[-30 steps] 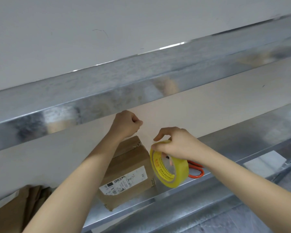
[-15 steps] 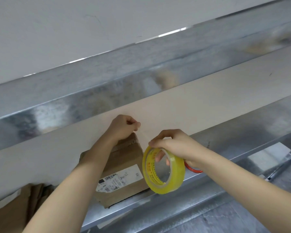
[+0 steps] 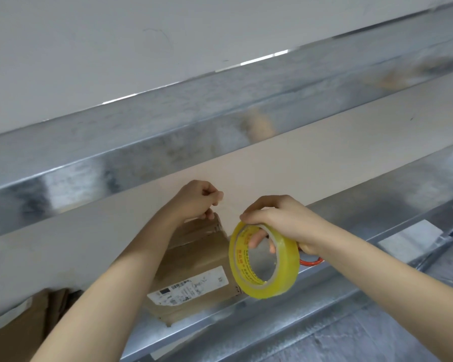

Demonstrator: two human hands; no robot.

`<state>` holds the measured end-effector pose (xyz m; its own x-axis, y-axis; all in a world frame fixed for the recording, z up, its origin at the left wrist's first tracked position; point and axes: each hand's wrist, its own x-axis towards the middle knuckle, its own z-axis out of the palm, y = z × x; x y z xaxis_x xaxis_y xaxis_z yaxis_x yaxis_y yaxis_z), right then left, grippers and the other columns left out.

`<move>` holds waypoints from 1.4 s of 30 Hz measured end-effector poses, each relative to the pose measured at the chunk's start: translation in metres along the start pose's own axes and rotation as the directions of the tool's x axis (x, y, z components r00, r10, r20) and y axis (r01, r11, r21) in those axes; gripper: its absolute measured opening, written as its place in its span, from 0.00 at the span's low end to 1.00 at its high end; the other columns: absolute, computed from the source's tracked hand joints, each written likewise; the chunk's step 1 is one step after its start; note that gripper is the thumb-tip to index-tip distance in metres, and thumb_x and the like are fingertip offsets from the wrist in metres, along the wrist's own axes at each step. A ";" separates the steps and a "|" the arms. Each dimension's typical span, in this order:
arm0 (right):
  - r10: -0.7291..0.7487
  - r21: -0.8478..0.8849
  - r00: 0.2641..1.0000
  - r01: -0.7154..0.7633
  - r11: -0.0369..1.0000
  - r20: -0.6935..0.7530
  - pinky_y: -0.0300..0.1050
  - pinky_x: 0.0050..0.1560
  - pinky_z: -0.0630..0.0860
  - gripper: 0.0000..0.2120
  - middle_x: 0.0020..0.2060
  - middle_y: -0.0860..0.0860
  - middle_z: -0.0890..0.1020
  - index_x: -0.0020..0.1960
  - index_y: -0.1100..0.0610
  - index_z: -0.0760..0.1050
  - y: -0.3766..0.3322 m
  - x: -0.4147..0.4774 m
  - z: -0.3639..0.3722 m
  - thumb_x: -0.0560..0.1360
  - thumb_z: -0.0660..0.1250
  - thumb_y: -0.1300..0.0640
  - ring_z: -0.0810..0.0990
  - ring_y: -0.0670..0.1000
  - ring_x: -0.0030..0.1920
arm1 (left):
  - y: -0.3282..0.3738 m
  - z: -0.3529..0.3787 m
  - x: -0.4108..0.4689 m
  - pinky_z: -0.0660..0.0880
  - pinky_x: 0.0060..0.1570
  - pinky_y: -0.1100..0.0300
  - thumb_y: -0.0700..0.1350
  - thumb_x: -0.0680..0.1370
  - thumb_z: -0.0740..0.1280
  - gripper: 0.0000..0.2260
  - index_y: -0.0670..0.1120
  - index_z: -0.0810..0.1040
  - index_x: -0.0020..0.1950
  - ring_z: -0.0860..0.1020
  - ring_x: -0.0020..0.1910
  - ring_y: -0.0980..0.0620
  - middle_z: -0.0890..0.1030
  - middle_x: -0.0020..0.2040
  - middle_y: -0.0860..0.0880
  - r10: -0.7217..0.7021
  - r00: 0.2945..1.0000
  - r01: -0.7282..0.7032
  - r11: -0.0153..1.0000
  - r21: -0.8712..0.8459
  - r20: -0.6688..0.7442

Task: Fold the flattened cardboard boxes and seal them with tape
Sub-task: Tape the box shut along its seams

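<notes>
Cardboard box (image 3: 199,254), folded and labelled, sits on galvanised shelf (image 3: 246,317) against beige wall (image 3: 324,152), just below hands. Right hand (image 3: 280,220) grips yellow tape roll (image 3: 289,265), fingers through core. Left hand (image 3: 198,202), fingers curled, pinches faint clear tape end (image 3: 230,208), likely to draw off sealing strip. Orange scissors (image 3: 310,262) behind right hand. Flattened cardboard (image 3: 24,325) lower left.

Soft, even indoor light, moderately bright; source out of view, perhaps overhead. Metal beam (image 3: 141,152) carries smeared glare patches, hazy reflections, thin white highlights along its top edge. Tape roll (image 3: 263,259) sharp, glossy. Straight lines bow towards frame edges; corners soft.
</notes>
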<state>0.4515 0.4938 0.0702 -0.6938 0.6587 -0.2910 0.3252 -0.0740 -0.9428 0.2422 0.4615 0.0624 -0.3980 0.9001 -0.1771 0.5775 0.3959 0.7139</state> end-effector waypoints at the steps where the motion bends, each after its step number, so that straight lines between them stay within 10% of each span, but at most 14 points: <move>1: 0.009 0.002 1.000 -0.009 1.000 0.001 0.44 0.28 0.74 0.12 0.40 0.61 0.85 0.50 0.59 0.78 0.001 -0.002 0.001 0.72 0.72 0.52 0.82 0.70 0.44 | -0.002 0.002 -0.001 0.72 0.28 0.66 0.45 0.81 0.64 0.06 0.44 0.76 0.46 0.78 0.25 0.58 0.79 0.42 0.49 0.008 1.000 -0.008 1.000 -0.005 0.018; 8: 0.080 0.146 0.995 -0.071 0.987 -0.058 0.66 0.44 0.80 0.18 0.35 0.61 0.83 0.58 0.59 0.70 0.008 -0.011 0.030 0.74 0.71 0.52 0.81 0.65 0.34 | -0.014 0.012 -0.007 0.74 0.31 0.69 0.44 0.81 0.64 0.06 0.45 0.75 0.44 0.78 0.24 0.61 0.80 0.34 0.50 0.034 0.989 -0.042 0.998 -0.050 -0.143; 17: 0.124 0.224 0.986 -0.098 0.970 -0.107 0.65 0.43 0.81 0.10 0.29 0.55 0.68 0.47 0.62 0.72 -0.004 -0.015 0.034 0.74 0.70 0.57 0.68 0.51 0.22 | -0.023 0.017 -0.019 0.78 0.51 0.55 0.45 0.81 0.63 0.07 0.47 0.73 0.44 0.83 0.38 0.51 0.81 0.33 0.55 0.051 0.963 -0.093 0.984 -0.149 -0.264; 30: 0.145 0.370 0.987 -0.109 0.922 -0.071 0.61 0.52 0.81 0.16 0.22 0.56 0.69 0.54 0.68 0.77 0.011 -0.016 0.060 0.75 0.69 0.55 0.65 0.49 0.19 | -0.017 0.001 -0.034 0.78 0.33 0.68 0.40 0.83 0.59 0.05 0.38 0.71 0.52 0.81 0.27 0.60 0.73 0.43 0.47 0.027 0.983 -0.088 0.937 -0.338 -0.182; 36: 0.091 0.112 0.982 -0.073 0.991 -0.165 0.46 0.31 0.78 0.20 0.23 0.55 0.71 0.60 0.63 0.70 -0.002 -0.023 0.051 0.74 0.70 0.54 0.70 0.50 0.19 | -0.007 -0.011 -0.021 0.76 0.48 0.56 0.46 0.80 0.63 0.07 0.44 0.77 0.49 0.80 0.43 0.48 0.83 0.42 0.48 0.159 0.971 -0.116 0.966 0.230 -0.180; 42: 0.016 -0.281 0.993 -0.047 0.959 -0.114 0.43 0.47 0.73 0.28 0.21 0.51 0.77 0.73 0.47 0.60 -0.002 -0.029 0.045 0.76 0.65 0.48 0.74 0.37 0.21 | 0.010 -0.002 -0.016 0.74 0.51 0.54 0.45 0.80 0.65 0.06 0.43 0.78 0.49 0.77 0.50 0.45 0.81 0.49 0.44 0.273 0.959 -0.213 0.875 0.435 -0.079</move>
<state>0.4420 0.4415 0.0730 -0.6112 0.7382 -0.2853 0.5247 0.1081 -0.8444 0.2531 0.4514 0.0738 -0.2808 0.9565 0.0786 0.8999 0.2339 0.3680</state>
